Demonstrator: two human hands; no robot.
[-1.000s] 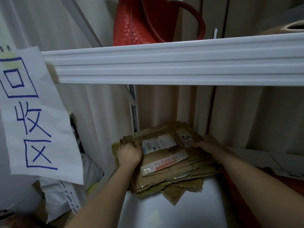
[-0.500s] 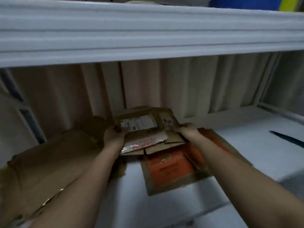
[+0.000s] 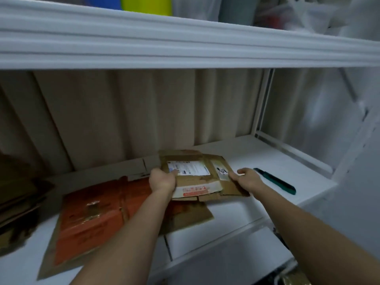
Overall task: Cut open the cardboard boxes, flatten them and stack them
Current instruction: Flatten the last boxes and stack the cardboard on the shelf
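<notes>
Both hands grip a small stack of flattened cardboard (image 3: 197, 182) on a white shelf (image 3: 257, 159): left hand (image 3: 162, 181) on its left edge, right hand (image 3: 245, 178) on its right edge. White shipping label on top. An orange-printed flattened box (image 3: 90, 223) lies beside and partly under it, to the left. Green-handled cutter (image 3: 275, 181) just right of the right hand. Beige curtain (image 3: 123, 116) behind.

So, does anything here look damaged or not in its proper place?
The flattened brown box held by both hands has torn, ragged edges. The green cutter lies loose on the white shelf, beside the right hand.
</notes>
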